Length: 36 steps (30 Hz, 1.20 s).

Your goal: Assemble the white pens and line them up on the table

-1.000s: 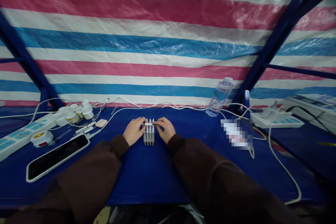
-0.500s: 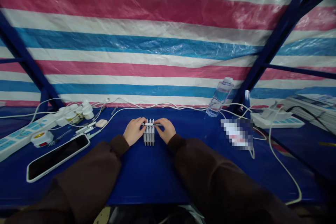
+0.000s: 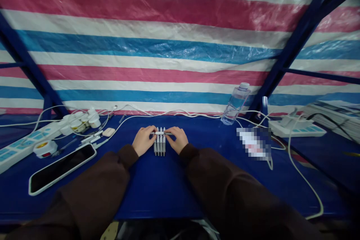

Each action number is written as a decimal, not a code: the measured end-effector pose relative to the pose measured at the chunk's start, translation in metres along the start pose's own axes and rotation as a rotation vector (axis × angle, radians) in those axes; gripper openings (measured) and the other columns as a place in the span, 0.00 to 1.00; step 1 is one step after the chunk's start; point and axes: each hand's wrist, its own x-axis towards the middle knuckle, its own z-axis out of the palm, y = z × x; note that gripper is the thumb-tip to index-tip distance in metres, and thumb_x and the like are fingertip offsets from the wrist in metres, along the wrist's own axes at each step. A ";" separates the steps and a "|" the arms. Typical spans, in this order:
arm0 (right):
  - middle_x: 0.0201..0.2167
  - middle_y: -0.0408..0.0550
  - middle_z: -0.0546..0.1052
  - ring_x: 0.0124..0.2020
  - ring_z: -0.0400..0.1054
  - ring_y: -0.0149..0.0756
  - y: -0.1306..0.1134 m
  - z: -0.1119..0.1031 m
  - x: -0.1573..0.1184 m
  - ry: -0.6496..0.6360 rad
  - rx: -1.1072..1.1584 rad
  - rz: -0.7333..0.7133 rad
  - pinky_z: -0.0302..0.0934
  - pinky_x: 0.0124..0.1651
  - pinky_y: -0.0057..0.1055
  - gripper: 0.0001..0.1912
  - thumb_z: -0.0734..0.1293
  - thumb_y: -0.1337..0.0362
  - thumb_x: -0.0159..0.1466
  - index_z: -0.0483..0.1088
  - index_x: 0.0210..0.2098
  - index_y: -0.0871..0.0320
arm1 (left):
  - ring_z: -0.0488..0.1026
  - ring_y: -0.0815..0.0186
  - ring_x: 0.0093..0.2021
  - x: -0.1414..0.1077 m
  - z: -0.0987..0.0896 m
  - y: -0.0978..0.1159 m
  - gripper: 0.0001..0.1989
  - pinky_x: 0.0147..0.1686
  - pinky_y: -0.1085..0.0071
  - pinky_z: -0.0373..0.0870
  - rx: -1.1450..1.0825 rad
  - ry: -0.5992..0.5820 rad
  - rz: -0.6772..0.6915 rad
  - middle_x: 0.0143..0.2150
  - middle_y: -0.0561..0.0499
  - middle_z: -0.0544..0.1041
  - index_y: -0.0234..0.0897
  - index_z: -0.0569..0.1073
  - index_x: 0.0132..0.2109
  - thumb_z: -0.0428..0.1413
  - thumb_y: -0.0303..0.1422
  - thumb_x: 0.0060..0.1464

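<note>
Several white pens with grey ends (image 3: 159, 147) lie side by side on the blue table (image 3: 160, 187), pointing toward me. Another pen (image 3: 160, 133) lies crosswise over their upper part. My left hand (image 3: 144, 140) pinches the left end of this crosswise pen, and my right hand (image 3: 177, 140) pinches its right end. The fingertips of both hands are close beside the row of pens.
At left are a phone (image 3: 62, 168), a power strip (image 3: 30, 140), plugs and cables. A clear bottle (image 3: 235, 104) stands at the back right, near a blurred packet (image 3: 254, 143) and another power strip (image 3: 298, 129). Striped sheeting (image 3: 168, 52) hangs behind.
</note>
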 end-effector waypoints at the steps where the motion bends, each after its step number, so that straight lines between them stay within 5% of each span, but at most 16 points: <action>1: 0.35 0.46 0.75 0.39 0.67 0.36 0.000 0.000 0.000 0.001 0.001 -0.003 0.53 0.40 0.32 0.06 0.64 0.67 0.60 0.71 0.37 0.55 | 0.71 0.63 0.37 0.000 0.000 0.000 0.05 0.41 0.67 0.60 -0.001 0.001 -0.001 0.35 0.52 0.74 0.39 0.68 0.35 0.50 0.26 0.50; 16: 0.30 0.46 0.75 0.34 0.64 0.36 -0.007 -0.004 0.001 -0.054 -0.096 0.009 0.50 0.38 0.33 0.10 0.59 0.62 0.65 0.72 0.37 0.55 | 0.72 0.63 0.37 0.000 0.000 -0.001 0.05 0.41 0.66 0.59 -0.040 0.058 0.017 0.34 0.52 0.75 0.39 0.69 0.34 0.51 0.25 0.50; 22: 0.33 0.46 0.74 0.33 0.66 0.35 -0.011 -0.008 0.001 0.068 -0.009 0.156 0.51 0.41 0.33 0.11 0.62 0.61 0.60 0.67 0.42 0.57 | 0.72 0.63 0.36 0.001 -0.003 0.004 0.04 0.41 0.66 0.59 0.026 0.123 -0.013 0.33 0.52 0.76 0.39 0.70 0.33 0.52 0.27 0.50; 31: 0.19 0.40 0.64 0.18 0.52 0.27 0.006 0.006 0.007 0.131 0.489 0.370 0.49 0.23 0.26 0.14 0.62 0.53 0.58 0.67 0.30 0.58 | 0.73 0.65 0.35 0.000 -0.004 0.004 0.03 0.38 0.68 0.61 0.026 0.221 -0.017 0.32 0.54 0.76 0.39 0.70 0.32 0.53 0.26 0.50; 36: 0.12 0.37 0.56 0.16 0.49 0.26 0.005 0.005 0.009 0.096 0.509 0.501 0.44 0.20 0.26 0.23 0.61 0.46 0.57 0.63 0.17 0.58 | 0.73 0.65 0.35 0.000 -0.002 0.002 0.03 0.38 0.68 0.61 0.024 0.202 0.016 0.32 0.54 0.76 0.39 0.69 0.32 0.53 0.26 0.50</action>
